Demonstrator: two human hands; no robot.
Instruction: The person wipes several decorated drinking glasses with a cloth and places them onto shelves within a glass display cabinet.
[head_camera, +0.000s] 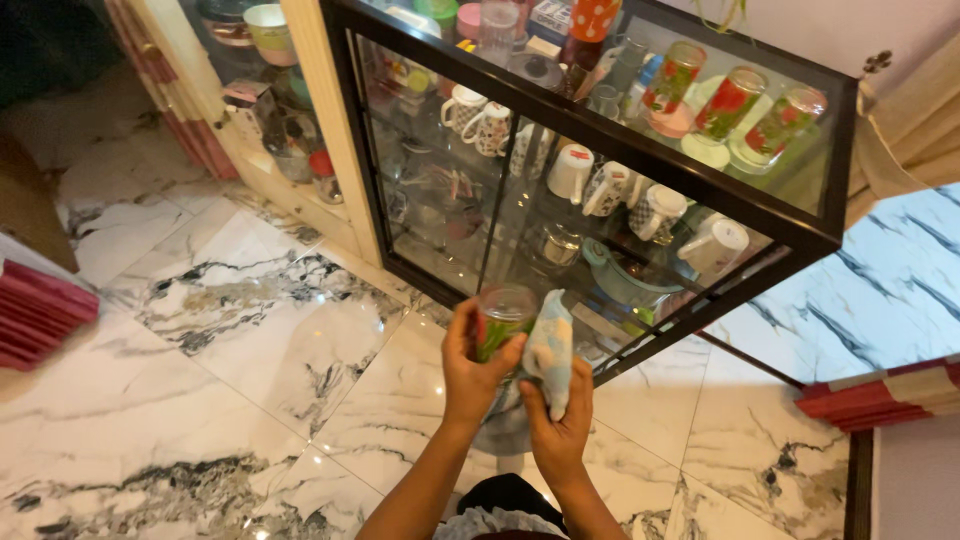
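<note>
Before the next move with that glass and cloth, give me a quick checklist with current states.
1. Left hand grips the glass tumbler firmly: ok, fingers wrap its side.
2. Right hand has the cloth: ok, held against the tumbler.
3. Tumbler upright: not ok, it tilts with its rim toward the camera.
4. Tumbler intact: cannot tell, hands and cloth cover much of it.
5. Glass cabinet door open: cannot tell through the reflections.
6. Three matching tumblers on the cabinet top stand apart from its edge: ok.
</note>
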